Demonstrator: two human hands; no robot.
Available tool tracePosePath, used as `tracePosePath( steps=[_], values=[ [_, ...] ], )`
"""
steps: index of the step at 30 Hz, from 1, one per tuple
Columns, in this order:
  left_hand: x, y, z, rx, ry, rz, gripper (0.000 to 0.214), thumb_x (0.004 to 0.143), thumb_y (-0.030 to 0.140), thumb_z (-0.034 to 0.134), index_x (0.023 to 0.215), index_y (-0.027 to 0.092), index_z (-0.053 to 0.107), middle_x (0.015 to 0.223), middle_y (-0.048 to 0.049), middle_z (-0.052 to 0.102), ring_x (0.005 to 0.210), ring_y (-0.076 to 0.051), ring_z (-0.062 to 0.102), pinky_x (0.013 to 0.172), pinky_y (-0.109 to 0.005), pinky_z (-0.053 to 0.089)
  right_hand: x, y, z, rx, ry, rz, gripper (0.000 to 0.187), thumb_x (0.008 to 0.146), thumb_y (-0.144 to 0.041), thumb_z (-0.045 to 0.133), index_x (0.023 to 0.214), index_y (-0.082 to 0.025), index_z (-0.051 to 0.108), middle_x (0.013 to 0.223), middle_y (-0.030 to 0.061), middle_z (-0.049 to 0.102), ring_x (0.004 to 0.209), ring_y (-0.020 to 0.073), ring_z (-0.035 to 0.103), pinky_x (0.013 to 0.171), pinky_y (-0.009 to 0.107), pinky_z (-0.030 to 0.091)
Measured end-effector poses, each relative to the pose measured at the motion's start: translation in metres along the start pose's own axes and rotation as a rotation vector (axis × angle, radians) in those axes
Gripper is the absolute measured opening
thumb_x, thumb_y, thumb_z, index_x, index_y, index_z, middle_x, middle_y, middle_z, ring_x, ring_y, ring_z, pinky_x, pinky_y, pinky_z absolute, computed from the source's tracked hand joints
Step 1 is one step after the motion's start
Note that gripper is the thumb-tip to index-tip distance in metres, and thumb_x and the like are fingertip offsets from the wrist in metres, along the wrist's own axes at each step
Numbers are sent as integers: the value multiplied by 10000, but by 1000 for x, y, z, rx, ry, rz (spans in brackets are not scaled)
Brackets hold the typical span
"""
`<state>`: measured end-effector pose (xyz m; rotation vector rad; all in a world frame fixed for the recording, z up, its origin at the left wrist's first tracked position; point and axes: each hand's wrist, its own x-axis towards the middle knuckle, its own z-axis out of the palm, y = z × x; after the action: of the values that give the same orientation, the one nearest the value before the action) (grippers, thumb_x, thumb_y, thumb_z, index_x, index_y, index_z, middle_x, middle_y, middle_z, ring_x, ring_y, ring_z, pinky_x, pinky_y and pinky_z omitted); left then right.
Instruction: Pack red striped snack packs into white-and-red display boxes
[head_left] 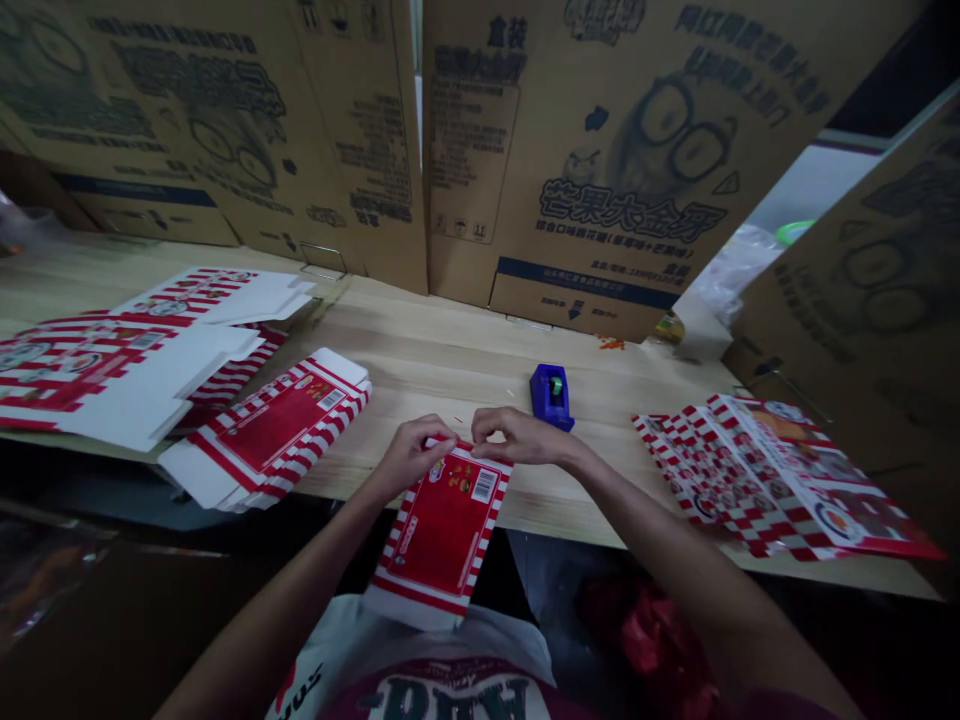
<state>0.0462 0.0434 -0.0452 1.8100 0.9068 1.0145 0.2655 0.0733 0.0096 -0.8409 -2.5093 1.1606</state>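
- Pinching the far edge of a flat red-striped carton with left hand and right hand
- fingers curled narrow on the card
- even pressure keeps it square on the bench

Free room is seen on the wooden desk around the blue tape dispenser: a hand can pass to its right, as far as the printed sheets. Behind it, the way is closed by standing cardboard cartons. Further to its left, folded red-and-white boxes are in the way. Just in front of it, the passage is taken by the left hand, the right hand and a flat box.
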Motion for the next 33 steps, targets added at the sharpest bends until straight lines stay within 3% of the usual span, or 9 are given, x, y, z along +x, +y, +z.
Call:
tracePosePath(
  steps=[6,13,16,21,24,26,28,30,33],
  values=[
    [17,3,-11,51,-131,-2,195,842,289,596,793,143,715,770,-40,639,727,-144,587,680,-247,409,14,-10,-2,-242,-77,35,212,837,-257,656,672,-130,617,735,-8,561,660,97,461,624,219,316],
    [15,9,-13,41,-179,4,196,833,292,608,765,138,708,748,-38,636,705,-139,573,673,-243,410,8,-7,11,-271,46,237,267,762,-386,724,706,-139,642,689,16,595,663,138,513,592,240,313],
    [15,18,-16,-23,-219,40,196,833,304,621,776,141,713,759,-46,647,726,-145,589,699,-251,430,6,0,11,2,46,292,331,689,-424,769,817,-143,650,680,-5,611,629,132,531,575,230,341],
    [13,43,-16,-139,-277,86,201,825,329,654,810,147,738,797,-71,658,759,-156,603,714,-262,448,1,14,32,861,-257,299,464,534,-498,832,768,-125,683,644,-25,641,572,112,558,601,232,424],
    [10,47,-18,-208,-257,72,210,789,347,685,778,145,742,784,-77,664,752,-165,606,718,-272,456,2,20,51,1185,-191,334,481,488,-455,874,809,-135,711,721,7,700,607,126,610,647,247,466],
    [5,38,-23,-260,-85,-27,211,745,353,718,752,143,735,787,-76,671,766,-177,616,724,-275,461,7,28,55,1228,-29,366,391,587,-443,842,806,-145,715,741,23,709,616,126,617,627,238,468],
    [-5,21,-29,-311,308,-192,227,692,364,749,754,149,714,780,-58,669,742,-179,616,688,-269,463,14,39,49,1218,212,386,316,664,-437,802,763,-152,708,714,20,695,604,116,604,596,223,457],
    [-22,1,-34,-337,718,-318,257,680,398,735,773,167,671,754,-21,648,681,-160,595,635,-255,455,21,53,38,1220,467,413,313,629,-433,826,704,-159,694,660,4,663,580,107,580,581,221,456],
    [-60,-25,-34,-323,976,-356,268,700,433,680,721,185,582,675,23,585,617,-134,546,593,-236,431,22,71,27,1213,708,457,357,511,-413,888,670,-166,686,637,-6,637,587,108,564,594,228,467]
  ],
)
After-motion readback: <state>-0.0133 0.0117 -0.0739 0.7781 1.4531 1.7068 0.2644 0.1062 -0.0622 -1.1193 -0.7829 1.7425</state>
